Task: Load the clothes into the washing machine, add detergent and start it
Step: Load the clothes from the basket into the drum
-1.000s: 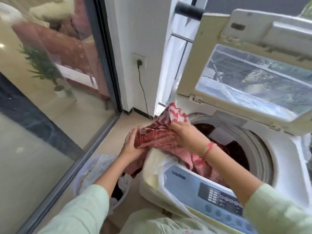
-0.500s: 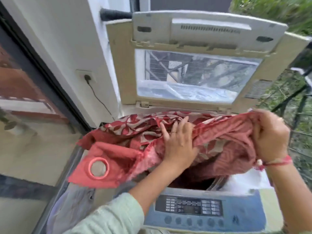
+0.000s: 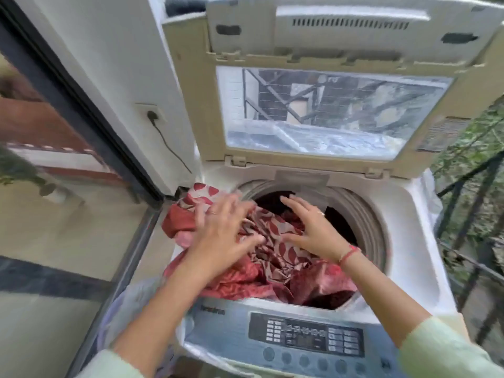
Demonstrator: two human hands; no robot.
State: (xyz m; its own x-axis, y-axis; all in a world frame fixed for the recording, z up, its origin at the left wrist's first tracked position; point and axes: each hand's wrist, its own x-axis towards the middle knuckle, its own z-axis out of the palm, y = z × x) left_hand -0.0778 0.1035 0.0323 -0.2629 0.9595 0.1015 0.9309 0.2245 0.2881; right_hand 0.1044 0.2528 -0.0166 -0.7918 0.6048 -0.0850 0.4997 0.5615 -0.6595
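Both hands lie flat with fingers spread on the red patterned cloth [image 3: 275, 249]: the left hand [image 3: 226, 230] presses the bunched part that spills over the drum's left rim, the right hand [image 3: 313, 227] rests on the part inside the opening. Neither hand grips anything. Most of the cloth sits in the drum of the washing machine [image 3: 409, 257], whose lid [image 3: 327, 85] stands upright behind. Nearest the camera runs the control panel [image 3: 305, 336]. A plug [image 3: 151, 115] sits in the wall socket on the left.
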